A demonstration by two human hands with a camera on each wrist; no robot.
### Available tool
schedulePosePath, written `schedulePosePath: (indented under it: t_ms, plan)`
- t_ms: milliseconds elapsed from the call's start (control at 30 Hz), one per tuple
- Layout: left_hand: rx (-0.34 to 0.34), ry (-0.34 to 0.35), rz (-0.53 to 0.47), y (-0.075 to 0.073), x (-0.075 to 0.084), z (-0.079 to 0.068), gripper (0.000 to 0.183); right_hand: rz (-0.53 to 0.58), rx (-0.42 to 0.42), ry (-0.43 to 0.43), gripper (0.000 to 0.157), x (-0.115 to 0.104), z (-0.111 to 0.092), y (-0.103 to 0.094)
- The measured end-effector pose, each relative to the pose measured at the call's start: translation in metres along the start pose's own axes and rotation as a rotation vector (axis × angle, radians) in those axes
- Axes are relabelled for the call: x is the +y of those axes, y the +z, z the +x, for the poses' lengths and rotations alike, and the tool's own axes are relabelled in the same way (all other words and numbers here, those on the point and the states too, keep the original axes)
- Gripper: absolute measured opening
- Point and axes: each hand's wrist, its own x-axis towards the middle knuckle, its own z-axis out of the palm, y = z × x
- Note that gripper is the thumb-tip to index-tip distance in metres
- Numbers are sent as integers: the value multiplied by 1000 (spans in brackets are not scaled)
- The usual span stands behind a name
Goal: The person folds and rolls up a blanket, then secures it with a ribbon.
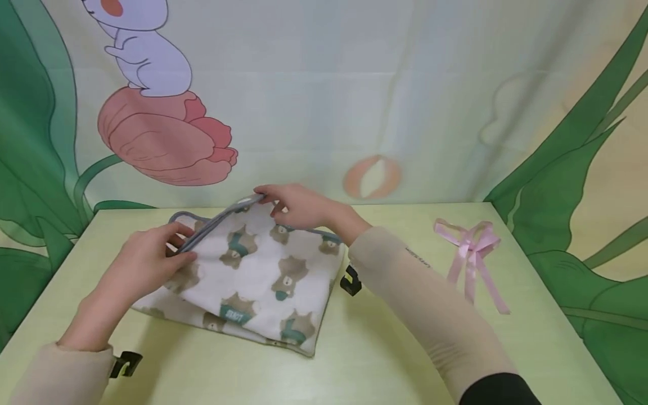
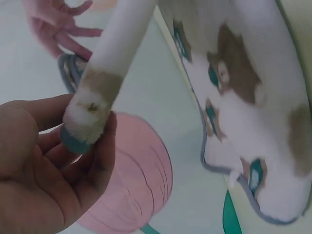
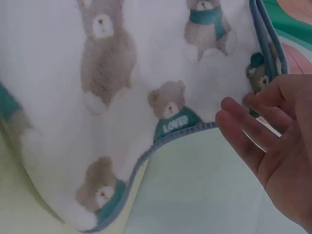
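Hands were apart, both pinching. Left hand [image 1: 136, 260] gripped one end of the raised gray-trimmed fold of the bear-print blanket [image 1: 260, 270]; right hand [image 1: 309, 208] pinched the other end, its other fingers loose. Rest of blanket lay folded on the desk [image 1: 349, 360], below and between them. Pink ribbon bow [image 1: 475, 246] lay right of right hand, untouched.

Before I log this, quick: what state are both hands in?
Left hand: closed, pinching the folded cloth.
Right hand: closed, pinching the cloth's raised edge.
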Motion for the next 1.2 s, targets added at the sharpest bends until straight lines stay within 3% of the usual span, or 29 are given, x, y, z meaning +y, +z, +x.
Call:
schedulePosePath:
  t_ms: [200, 400, 600, 933, 1200]
  plan:
    - [-56, -42, 68, -17, -30, -4, 30, 63, -98, 8, 80, -14, 17, 22]
    - [-74, -83, 113, -27, -51, -9, 27, 64, -103, -40, 81, -20, 36, 43]
    - [-66, -134, 123, -35, -64, -12, 30, 137, -95, -22, 86, -26, 50, 53]
    - [-32, -173, 109, -39, -80, -19, 32, 156, -99, -46, 86, -34, 71, 63]
    - [-23, -167, 83, -29, -94, -18, 31, 175, -106, -18, 90, -32, 84, 71]
